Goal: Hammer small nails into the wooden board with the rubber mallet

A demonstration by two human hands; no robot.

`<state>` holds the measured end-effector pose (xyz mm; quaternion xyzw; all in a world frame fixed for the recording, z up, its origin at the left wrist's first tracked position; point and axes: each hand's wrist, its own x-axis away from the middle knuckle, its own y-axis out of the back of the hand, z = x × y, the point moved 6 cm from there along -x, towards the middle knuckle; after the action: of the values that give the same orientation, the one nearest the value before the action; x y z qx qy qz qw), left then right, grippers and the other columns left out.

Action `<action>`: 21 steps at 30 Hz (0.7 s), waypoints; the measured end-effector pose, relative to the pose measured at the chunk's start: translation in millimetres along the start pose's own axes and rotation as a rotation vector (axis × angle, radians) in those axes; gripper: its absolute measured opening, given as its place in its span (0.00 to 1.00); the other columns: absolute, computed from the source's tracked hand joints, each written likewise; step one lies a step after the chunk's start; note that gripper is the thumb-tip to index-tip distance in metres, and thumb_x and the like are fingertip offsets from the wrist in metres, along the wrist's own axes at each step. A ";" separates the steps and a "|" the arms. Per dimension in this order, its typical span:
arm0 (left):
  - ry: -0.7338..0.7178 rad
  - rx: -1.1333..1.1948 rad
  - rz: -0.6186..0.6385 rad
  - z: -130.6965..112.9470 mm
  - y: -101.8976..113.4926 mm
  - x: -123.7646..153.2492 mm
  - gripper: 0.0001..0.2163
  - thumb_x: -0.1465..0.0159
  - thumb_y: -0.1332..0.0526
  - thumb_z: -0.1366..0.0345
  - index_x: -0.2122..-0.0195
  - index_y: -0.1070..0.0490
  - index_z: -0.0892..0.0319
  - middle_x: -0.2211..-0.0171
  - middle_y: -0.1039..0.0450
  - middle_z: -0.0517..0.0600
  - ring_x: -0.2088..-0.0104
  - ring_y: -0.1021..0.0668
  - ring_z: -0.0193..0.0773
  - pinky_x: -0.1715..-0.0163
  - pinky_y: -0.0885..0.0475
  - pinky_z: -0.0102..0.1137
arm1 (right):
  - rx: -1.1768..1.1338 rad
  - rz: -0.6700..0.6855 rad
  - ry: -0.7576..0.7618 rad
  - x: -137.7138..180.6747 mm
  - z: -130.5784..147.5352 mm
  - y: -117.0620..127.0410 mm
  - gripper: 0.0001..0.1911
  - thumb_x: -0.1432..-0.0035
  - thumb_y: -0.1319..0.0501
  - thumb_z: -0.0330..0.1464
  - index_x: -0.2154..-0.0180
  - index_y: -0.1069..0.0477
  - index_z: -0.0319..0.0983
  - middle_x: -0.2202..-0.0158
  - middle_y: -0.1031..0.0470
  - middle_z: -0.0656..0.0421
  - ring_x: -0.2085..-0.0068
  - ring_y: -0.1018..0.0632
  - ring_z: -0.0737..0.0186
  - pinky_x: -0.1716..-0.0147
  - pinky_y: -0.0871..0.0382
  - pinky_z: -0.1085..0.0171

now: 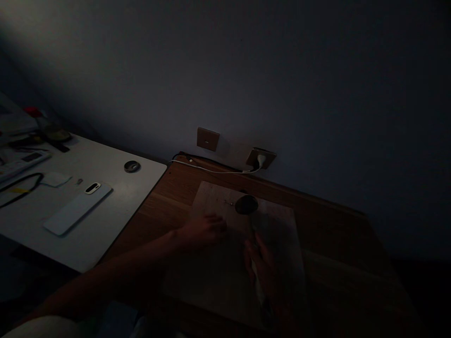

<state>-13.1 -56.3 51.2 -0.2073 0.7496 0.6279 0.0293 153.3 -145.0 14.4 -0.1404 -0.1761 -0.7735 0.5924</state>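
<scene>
In the dim head view, my right hand [262, 263] is wrapped around the handle of a mallet with a round dark head [246, 204]. That head is over the far part of a pale flat board [207, 195] lying on the wooden table. Just left of the mallet head, a small shiny nail or screw [229, 203] shows on the board. My left hand [204, 230] is over the board's left side, its fingers curled in. Whatever those fingers may hold is hidden in shadow.
Against the wall, a socket with a white plug [261, 160] feeds a cable along the wooden tabletop [158, 202]. The white table [109, 164] at left carries a phone [77, 209], a dark round object [132, 166], a keyboard-like device [24, 162] and a red-capped bottle [51, 126].
</scene>
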 end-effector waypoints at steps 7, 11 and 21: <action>0.584 0.262 -0.306 107.9 -4.9 5.2 0.11 0.33 0.39 0.74 0.54 0.20 0.58 0.58 0.18 0.53 0.58 0.18 0.40 0.56 0.24 0.32 | 0.012 -0.023 -0.003 4.2 4.5 3.2 0.37 0.46 0.35 0.61 0.48 0.28 0.39 0.82 0.38 0.70 0.86 0.40 0.69 0.88 0.45 0.68; 0.599 0.309 -0.311 114.7 -10.1 5.4 0.10 0.34 0.38 0.73 0.55 0.19 0.57 0.59 0.17 0.50 0.61 0.17 0.38 0.57 0.23 0.31 | 0.016 -0.019 0.003 3.3 4.1 2.3 0.39 0.46 0.34 0.60 0.45 0.28 0.39 0.81 0.36 0.69 0.85 0.38 0.68 0.87 0.43 0.68; 0.527 0.335 -0.299 111.4 -16.1 2.5 0.08 0.33 0.38 0.71 0.58 0.19 0.58 0.59 0.18 0.55 0.55 0.19 0.45 0.51 0.26 0.38 | 0.065 0.034 0.042 -7.0 11.3 -11.3 0.36 0.43 0.36 0.59 0.44 0.27 0.39 0.82 0.36 0.69 0.85 0.37 0.68 0.87 0.44 0.69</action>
<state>-33.8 47.2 12.1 -0.4622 0.7855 0.4096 -0.0399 144.3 -131.4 20.4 -0.1079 -0.1860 -0.7600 0.6134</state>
